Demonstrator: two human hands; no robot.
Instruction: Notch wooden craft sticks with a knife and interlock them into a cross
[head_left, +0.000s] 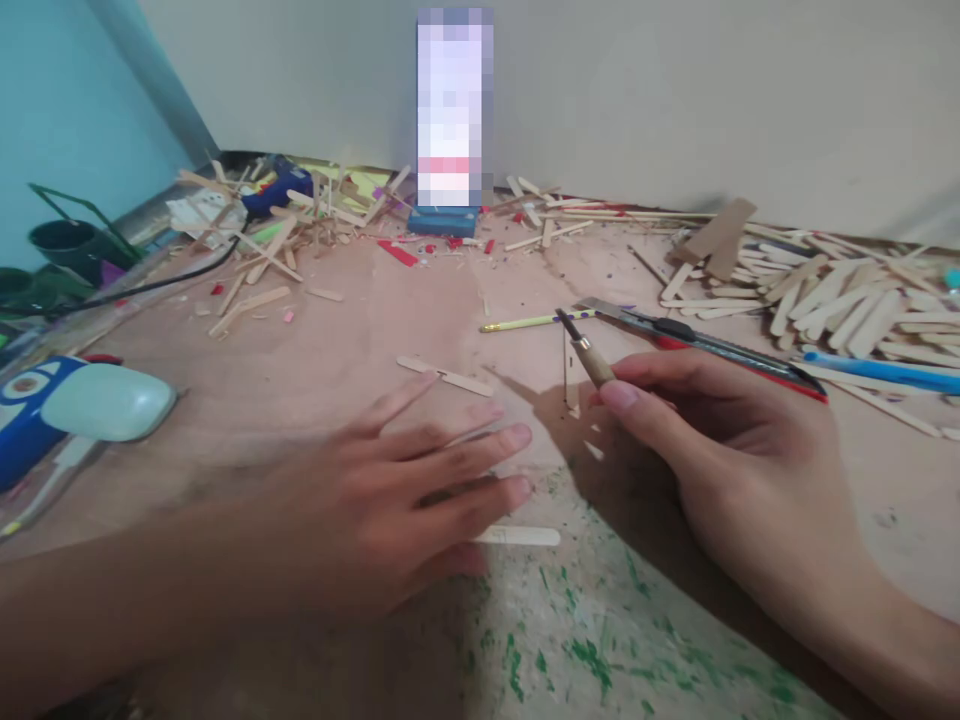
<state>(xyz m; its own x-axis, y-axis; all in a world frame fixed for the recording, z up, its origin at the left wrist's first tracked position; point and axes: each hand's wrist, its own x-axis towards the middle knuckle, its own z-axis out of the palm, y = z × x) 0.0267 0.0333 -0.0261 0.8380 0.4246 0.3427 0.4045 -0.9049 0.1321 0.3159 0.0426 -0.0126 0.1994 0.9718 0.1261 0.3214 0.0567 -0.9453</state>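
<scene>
Fingers spread, my left hand (420,500) hovers over or rests on the table; I cannot tell which. One fingertip overlaps a short craft stick (471,381) with a small dark notch. Another craft stick (525,536) lies partly hidden beneath the same hand. Between thumb and fingers, my right hand (720,460) grips a small carving tool (594,362) by its wooden handle, with the dark metal tip pointing up and left. Just beyond that tip are a yellow pencil (521,322) and a utility knife (712,348) with its blade out. Thin wood slivers (571,385) lie below the tool.
A heap of craft sticks (840,295) fills the back right, beside a blue pen (885,372). Loose sticks and a blue glue gun (279,187) clutter the back left. A phone (450,110) stands against the wall. At left sits a pale rounded device (109,400).
</scene>
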